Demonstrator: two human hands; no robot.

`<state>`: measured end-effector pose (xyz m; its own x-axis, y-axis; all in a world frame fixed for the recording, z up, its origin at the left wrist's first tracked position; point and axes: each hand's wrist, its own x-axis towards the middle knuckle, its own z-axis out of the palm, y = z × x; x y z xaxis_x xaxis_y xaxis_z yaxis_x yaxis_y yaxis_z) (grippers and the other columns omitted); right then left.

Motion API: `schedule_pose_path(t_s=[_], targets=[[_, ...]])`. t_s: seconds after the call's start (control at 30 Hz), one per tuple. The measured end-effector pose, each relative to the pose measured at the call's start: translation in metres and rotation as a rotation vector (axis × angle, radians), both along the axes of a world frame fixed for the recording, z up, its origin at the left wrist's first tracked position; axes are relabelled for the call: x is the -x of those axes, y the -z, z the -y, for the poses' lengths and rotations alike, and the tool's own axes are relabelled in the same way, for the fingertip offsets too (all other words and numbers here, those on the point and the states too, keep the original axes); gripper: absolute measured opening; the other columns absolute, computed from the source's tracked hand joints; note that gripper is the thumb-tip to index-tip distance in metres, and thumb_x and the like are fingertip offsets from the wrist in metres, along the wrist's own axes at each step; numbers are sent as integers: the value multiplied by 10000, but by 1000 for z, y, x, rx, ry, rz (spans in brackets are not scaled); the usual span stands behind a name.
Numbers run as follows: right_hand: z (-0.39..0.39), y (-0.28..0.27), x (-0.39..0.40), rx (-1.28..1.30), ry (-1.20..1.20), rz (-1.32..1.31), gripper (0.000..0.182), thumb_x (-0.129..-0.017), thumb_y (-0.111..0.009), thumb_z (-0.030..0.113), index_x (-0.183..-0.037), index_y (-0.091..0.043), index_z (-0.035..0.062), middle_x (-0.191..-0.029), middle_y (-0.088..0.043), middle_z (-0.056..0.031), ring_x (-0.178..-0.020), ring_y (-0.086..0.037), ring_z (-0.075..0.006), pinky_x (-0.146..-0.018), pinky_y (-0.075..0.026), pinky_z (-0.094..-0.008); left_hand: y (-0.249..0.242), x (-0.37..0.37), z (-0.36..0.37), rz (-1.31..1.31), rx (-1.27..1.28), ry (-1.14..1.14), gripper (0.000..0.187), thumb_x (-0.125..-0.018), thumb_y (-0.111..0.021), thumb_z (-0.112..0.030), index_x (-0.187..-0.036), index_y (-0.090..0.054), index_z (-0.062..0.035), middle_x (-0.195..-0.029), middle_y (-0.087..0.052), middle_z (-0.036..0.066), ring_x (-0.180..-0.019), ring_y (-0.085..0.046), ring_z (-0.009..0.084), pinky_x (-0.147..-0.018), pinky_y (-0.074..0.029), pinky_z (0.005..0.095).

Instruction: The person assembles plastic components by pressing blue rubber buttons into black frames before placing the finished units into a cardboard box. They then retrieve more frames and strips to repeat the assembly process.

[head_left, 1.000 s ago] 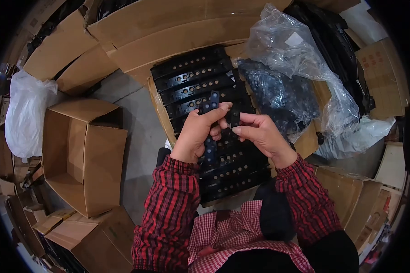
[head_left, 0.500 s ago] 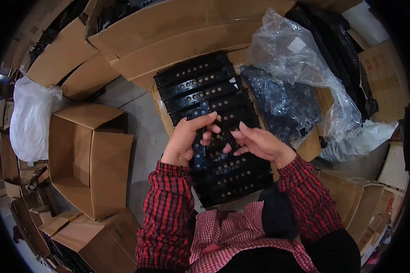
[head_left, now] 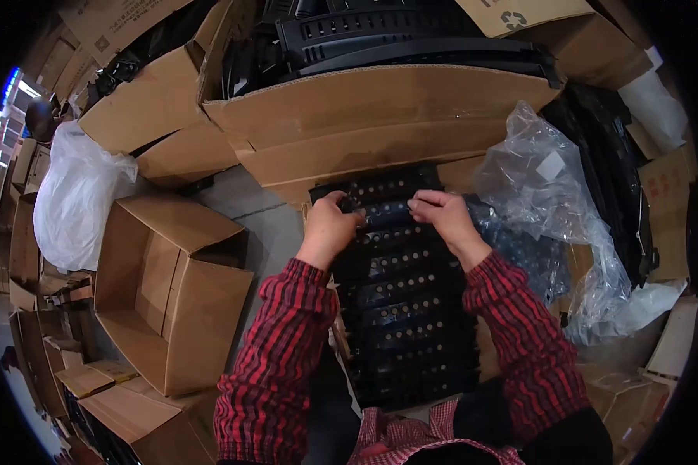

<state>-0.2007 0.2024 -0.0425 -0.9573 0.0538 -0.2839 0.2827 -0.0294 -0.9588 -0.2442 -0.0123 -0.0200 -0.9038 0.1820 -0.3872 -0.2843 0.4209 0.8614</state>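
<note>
Head view, what are the hands on?

— Both are at the far end of a stack of black plastic strips point(head_left: 403, 310) that runs down the centre of the frame. Between them they hold one black strip point(head_left: 386, 212) crosswise, just above centre. The left hand point(head_left: 329, 225) pinches its left end, fingers curled tight on it. The right hand point(head_left: 442, 213) has thumb and fingertips closed on its right end.

— So each grip is closed on that strip?

— Yes, narrow and holding the strip, one at each end. The strip lies level across the top rows of the stack, touching or just above them; I cannot tell which.

— What lies around?

— The strips have rows of pale round holes. Right of the stack sits a clear plastic bag point(head_left: 551, 201), crumpled, with dark small parts point(head_left: 531, 256) showing through it. Above the hands is a large cardboard box point(head_left: 364, 116) with its flap down, filled with long black slotted parts point(head_left: 380, 31). At left an open cardboard box point(head_left: 171, 294) stands on the grey floor point(head_left: 264, 221), and a white bag point(head_left: 77, 201) sits further left. Red plaid sleeves point(head_left: 279, 349) cover both forearms.
</note>
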Motion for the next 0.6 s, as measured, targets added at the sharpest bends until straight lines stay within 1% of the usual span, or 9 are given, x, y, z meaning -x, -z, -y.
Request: schedule_pose_path(t_s=[0.03,0.07,0.1,0.13,0.17,0.23,0.43,0.53,0.6], targets=[[4,10,23,-54,71,-44,110,-827,-658,104,-825,-669,-5,-753,-632,-18,-691,-593,-87,-643,-476,-212,10,19,-2,-108,174,25,303,-738,-685,-177,-956,-638,29,-819,-663,197,-753,-651,284,-663,-509,366],[5,16,40,-314,38,-69,116,-787,-678,121,-812,-675,8,-744,-642,-80,-676,-615,-158,-635,-483,-260,19,39,-3,-226,348,44,311,-732,-670,-195,-949,-642,26,-856,-655,238,-826,-653,347,-727,-518,410],[8,16,54,-575,13,-95,128,-748,-697,138,-798,-682,20,-734,-653,-142,-660,-636,-229,-627,-491,-307,32,57,-5,-250,346,34,311,-732,-670,-195,-949,-642,26,-856,-655,238,-826,-653,347,-727,-518,410],[13,26,62,-774,42,-282,122,-693,-711,144,-773,-696,53,-815,-630,-210,-742,-629,-333,-681,-497,-383,46,67,-11,-261,481,39,294,-733,-639,-191,-938,-648,19,-888,-644,249,-871,-630,375,-767,-508,433],[15,36,69,-774,41,-284,122,-693,-711,144,-773,-696,53,-815,-630,-210,-742,-629,-333,-681,-497,-383,61,74,-16,-263,616,46,281,-735,-608,-187,-928,-654,12,-920,-634,261,-916,-607,403,-807,-498,457],[22,50,75,-922,62,-321,125,-692,-704,131,-784,-697,47,-860,-633,-211,-788,-612,-372,-725,-495,-418,59,75,-25,-264,658,36,233,-740,-565,-128,-913,-659,-4,-926,-641,245,-916,-619,385,-814,-504,440],[26,62,78,-971,-6,-231,131,-701,-693,127,-802,-691,43,-903,-630,-185,-834,-611,-355,-751,-499,-406,63,70,-28,-280,749,71,191,-759,-565,-118,-887,-662,-15,-936,-643,227,-895,-633,359,-773,-519,435],[27,53,73,-1112,11,-285,149,-706,-673,101,-848,-694,59,-923,-638,-148,-872,-610,-329,-746,-504,-392,56,67,-18,-351,765,61,185,-767,-591,-153,-858,-664,-10,-896,-649,219,-862,-637,363,-758,-519,444],[25,53,69,-1070,35,-334,153,-715,-654,82,-862,-695,71,-933,-643,-129,-888,-608,-318,-754,-499,-399,46,71,-5,-425,669,-9,239,-756,-644,-222,-864,-672,-10,-842,-651,221,-834,-638,370,-744,-518,443]])
